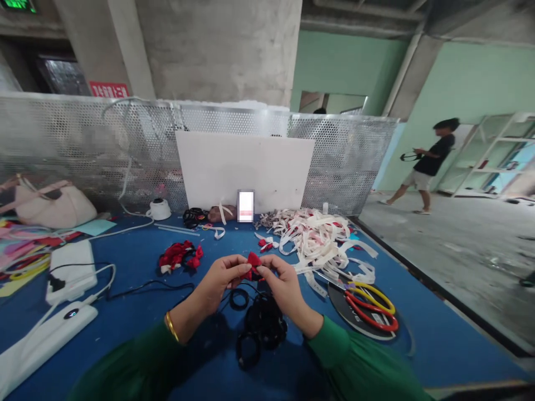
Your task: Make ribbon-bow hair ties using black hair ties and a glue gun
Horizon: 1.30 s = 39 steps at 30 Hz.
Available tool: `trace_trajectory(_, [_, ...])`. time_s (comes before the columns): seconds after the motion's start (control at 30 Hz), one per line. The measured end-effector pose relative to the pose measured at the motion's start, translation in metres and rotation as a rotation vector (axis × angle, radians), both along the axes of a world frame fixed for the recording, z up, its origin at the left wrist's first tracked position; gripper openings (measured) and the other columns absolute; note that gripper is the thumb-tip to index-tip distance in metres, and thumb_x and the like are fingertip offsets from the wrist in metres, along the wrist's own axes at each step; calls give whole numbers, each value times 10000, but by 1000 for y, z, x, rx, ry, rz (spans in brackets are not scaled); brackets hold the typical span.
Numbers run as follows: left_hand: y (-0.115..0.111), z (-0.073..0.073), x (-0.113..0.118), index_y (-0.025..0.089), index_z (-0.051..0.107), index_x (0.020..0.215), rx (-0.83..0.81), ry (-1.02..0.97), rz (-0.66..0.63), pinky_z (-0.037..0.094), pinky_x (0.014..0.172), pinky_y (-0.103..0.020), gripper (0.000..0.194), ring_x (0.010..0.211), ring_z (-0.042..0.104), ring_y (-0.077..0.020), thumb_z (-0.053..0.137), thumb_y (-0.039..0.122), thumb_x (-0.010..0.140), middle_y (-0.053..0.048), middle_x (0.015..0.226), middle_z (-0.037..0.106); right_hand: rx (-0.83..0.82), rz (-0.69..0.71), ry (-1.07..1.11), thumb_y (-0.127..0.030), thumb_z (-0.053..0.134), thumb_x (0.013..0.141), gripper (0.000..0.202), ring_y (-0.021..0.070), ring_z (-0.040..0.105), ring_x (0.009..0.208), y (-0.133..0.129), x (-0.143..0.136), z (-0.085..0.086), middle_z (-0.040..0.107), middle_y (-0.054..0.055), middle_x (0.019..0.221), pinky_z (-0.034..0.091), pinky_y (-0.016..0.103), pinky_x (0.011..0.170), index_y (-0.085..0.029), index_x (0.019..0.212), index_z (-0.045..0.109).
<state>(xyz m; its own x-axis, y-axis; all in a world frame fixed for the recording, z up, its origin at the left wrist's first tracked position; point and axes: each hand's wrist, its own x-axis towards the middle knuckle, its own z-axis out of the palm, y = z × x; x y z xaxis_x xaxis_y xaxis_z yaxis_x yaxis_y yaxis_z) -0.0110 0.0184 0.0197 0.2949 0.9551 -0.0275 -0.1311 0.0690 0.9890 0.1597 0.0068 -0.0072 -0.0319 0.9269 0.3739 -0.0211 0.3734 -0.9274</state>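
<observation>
A small red fabric bow (253, 259) is pinched between the fingertips of my left hand (220, 279) and my right hand (285, 283), above the middle of the table. Both hands are closed on it, and its lower part is hidden by the fingers. Just below my hands lies a heap of black elastic hair ties (264, 322), with one loose ring (239, 299) beside it. Left of my hands sits a pile of red bows (179, 256), some with white parts. A red and white bow (266, 244) lies beyond my right hand.
White ribbon strips (320, 236) are heaped at the right. Scissors with red and yellow handles (371, 312) rest on a black disc (339, 303). White power strips (73, 267) and cables lie left. A white board (246, 167) stands behind; a person (434, 147) walks at right.
</observation>
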Motion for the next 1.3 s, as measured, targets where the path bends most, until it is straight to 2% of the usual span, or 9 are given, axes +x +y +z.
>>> trace_trajectory(0.1, [5,11,3,138,675,746,61,37,8,195,471,-222,334,498,325,-57,853,409,669,39,587,513,58,-21,-45,-376,644,852,185,170,585,712,5,1,6,665,1,729,461,292,705,-200,825,692])
trace_trajectory(0.2, [12,19,6,139,687,739,182,140,4,290,513,-221,302,535,394,-78,829,400,686,25,609,566,94,-38,-69,-414,635,861,233,176,596,753,13,1,14,673,11,767,465,296,736,-193,823,697])
trace_trajectory(0.3, [18,17,7,137,691,708,323,227,32,402,614,-249,263,627,508,-123,803,376,699,-5,660,628,85,-68,-62,-425,661,836,244,175,596,747,20,-2,16,666,10,754,464,299,745,-187,791,690])
trace_trajectory(0.4, [19,7,7,137,683,699,336,259,57,439,669,-272,251,668,554,-147,774,371,719,-20,680,651,69,-100,-69,-406,654,835,243,167,569,705,20,-5,9,641,1,700,448,286,694,-189,728,663])
trace_trajectory(0.53, [12,-4,9,145,675,690,264,260,52,426,638,-264,262,633,543,-141,767,388,722,-19,660,651,-3,-89,-61,-413,635,860,244,160,535,660,15,-4,-8,613,-10,673,427,281,643,-197,746,650])
trace_trajectory(0.67, [6,-4,11,148,682,724,198,272,33,323,527,-235,336,542,425,-102,749,476,752,8,622,593,-57,-54,-12,-436,640,863,254,164,545,654,15,-1,-18,605,-8,676,440,289,641,-197,776,642])
trace_trajectory(0.8, [4,-3,12,156,676,697,217,281,24,273,497,-237,386,513,372,-95,738,533,754,22,586,542,-42,-44,-22,-448,639,864,266,160,543,637,16,1,-19,595,-13,667,448,290,639,-198,773,639])
trace_trajectory(1.1, [4,-5,13,157,659,659,233,243,61,320,532,-241,294,544,421,-106,744,425,744,15,596,572,-22,-23,-40,-443,620,877,264,158,532,647,12,0,-15,596,-11,677,445,290,651,-201,771,629])
trace_trajectory(1.3, [1,-3,15,157,638,660,227,202,62,284,513,-239,343,531,383,-96,734,470,760,28,579,526,-31,-22,-13,-436,624,873,253,167,555,665,10,0,-14,610,-7,687,456,292,656,-201,779,624])
